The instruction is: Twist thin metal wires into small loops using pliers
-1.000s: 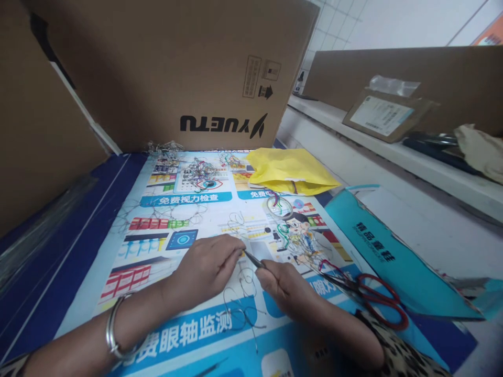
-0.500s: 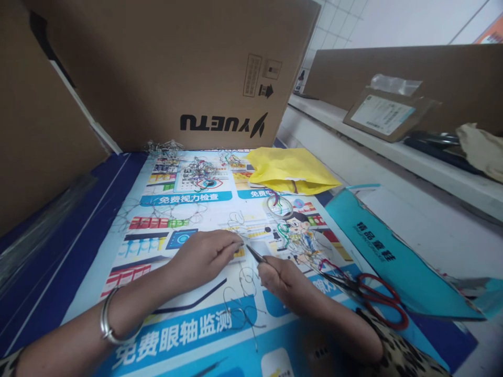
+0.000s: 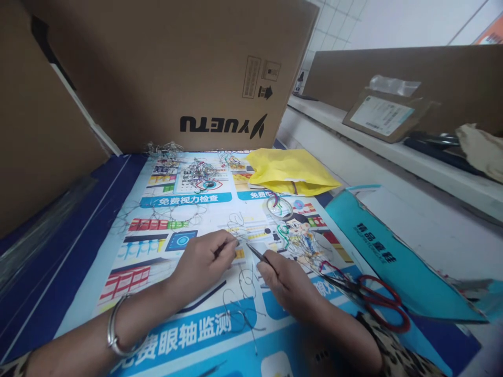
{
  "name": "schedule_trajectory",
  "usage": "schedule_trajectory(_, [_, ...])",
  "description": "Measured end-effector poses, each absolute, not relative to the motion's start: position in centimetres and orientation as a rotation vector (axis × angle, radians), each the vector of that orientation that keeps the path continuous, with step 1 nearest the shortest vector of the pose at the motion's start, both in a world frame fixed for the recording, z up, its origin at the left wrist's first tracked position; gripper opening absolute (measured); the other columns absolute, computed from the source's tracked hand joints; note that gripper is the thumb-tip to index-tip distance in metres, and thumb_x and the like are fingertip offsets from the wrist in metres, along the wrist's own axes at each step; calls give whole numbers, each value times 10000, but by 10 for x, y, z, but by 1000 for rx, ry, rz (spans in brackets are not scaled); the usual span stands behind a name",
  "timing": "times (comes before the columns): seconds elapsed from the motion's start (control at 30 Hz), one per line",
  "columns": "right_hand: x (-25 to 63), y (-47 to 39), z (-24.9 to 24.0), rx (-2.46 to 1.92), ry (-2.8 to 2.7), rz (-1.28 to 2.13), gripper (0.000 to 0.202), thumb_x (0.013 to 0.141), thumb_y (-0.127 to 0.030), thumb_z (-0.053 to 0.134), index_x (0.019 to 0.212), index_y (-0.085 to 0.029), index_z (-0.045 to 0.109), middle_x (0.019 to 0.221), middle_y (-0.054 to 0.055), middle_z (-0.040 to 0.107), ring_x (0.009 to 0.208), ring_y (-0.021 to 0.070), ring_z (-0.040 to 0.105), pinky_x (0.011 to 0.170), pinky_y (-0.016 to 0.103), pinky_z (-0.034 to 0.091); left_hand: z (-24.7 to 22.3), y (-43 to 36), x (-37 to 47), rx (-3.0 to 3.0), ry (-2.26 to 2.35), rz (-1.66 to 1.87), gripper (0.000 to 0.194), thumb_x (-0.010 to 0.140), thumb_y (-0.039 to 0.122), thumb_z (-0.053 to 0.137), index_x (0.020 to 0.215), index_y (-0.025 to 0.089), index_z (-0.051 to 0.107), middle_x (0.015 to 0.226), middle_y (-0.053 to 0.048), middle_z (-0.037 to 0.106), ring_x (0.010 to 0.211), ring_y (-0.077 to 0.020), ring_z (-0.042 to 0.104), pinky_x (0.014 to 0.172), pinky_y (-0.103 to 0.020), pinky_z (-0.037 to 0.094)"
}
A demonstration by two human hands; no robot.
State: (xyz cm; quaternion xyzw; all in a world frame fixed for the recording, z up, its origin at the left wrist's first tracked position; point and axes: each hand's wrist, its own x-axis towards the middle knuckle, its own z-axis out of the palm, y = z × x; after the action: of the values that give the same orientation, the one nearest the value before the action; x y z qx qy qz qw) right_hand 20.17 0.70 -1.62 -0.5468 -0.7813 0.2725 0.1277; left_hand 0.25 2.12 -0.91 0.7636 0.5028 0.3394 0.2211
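Observation:
Fingers pinched together, my left hand (image 3: 208, 262) is over the middle of the printed sheet; whatever it holds is too small to make out. My right hand (image 3: 288, 283) is closed around a slim pointed metal tool (image 3: 257, 253), whose tip points left toward my left fingertips, with a small gap between. Thin curled wires (image 3: 245, 314) lie below and between the hands. Tangled wires (image 3: 200, 170) form a pile farther back. A clear ring (image 3: 279, 207) with purple and green strands lies beyond my right hand. Red-handled scissors (image 3: 383, 298) lie beside my right forearm.
A yellow bag (image 3: 293, 170) lies at the back right of the sheet. A teal box piece (image 3: 393, 256) is on the right. Large cardboard (image 3: 157, 68) stands behind. A wrapped package (image 3: 379, 118) rests on the white ledge (image 3: 326, 111).
My left hand has drawn slightly left, away from the tool's tip, and its fingers are curled more. My right hand has barely moved and keeps the tool.

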Motion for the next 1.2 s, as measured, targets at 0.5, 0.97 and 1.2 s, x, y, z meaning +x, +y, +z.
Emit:
schedule_trajectory(0.5, [195, 8, -28, -1650, -2389, 508, 245, 916, -342, 312, 814, -189, 474, 763, 34, 570, 682, 165, 505, 569, 248, 264, -18, 16, 10, 2036, 1352, 1047, 167, 819, 169, 462, 710, 175, 588, 618, 39, 634, 567, -93, 574, 551, -188, 421])
schedule_trajectory(0.97, [194, 9, -26, -1719, -2447, 508, 262, 924, -348, 317, 829, -182, 496, 754, 43, 618, 691, 175, 563, 547, 252, 230, -22, 17, 10, 2046, 1340, 1026, 151, 795, 125, 458, 682, 173, 547, 607, 43, 601, 565, -89, 536, 556, -191, 406])
schedule_trajectory(1.2, [194, 9, -21, -1749, -2543, 487, 272, 927, -355, 322, 845, -180, 514, 751, 48, 646, 673, 186, 586, 530, 261, 210, -17, 18, 9, 2208, 1323, 1011, 166, 810, 140, 428, 703, 178, 549, 633, 33, 598, 568, -99, 535, 538, -201, 391])
